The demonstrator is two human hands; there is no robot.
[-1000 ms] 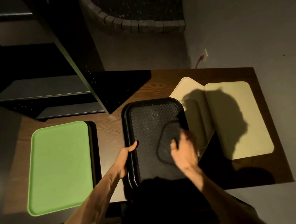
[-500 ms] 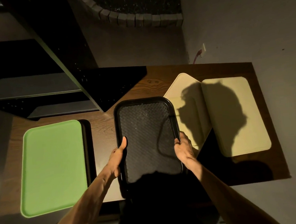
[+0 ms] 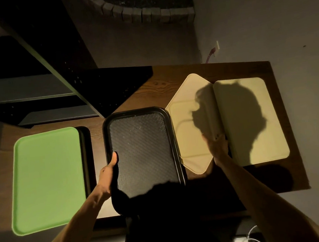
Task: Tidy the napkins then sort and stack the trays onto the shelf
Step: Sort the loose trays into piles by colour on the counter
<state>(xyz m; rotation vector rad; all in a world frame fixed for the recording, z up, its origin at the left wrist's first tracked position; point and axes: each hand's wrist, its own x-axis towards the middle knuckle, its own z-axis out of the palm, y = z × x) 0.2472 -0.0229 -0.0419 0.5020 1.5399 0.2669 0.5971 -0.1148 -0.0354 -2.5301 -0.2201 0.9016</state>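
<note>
Our left hand [image 3: 108, 172] pinches the left rim of the black tray [image 3: 142, 150], thumb on top. Our right hand [image 3: 217, 147] touches the cream tray [image 3: 253, 122]; we cannot tell how its fingers stand.

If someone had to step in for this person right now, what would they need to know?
Left hand: grips the left rim of the black tray at the table's middle.
Right hand: reaching onto the cream trays; its grip is too blurred to judge.
Green tray lies at the left, over a dark tray whose edge shows.
Done: nothing visibly on the shelf. No napkins in view.
Left: sort the trays by colour and stack them on the shelf.
</note>
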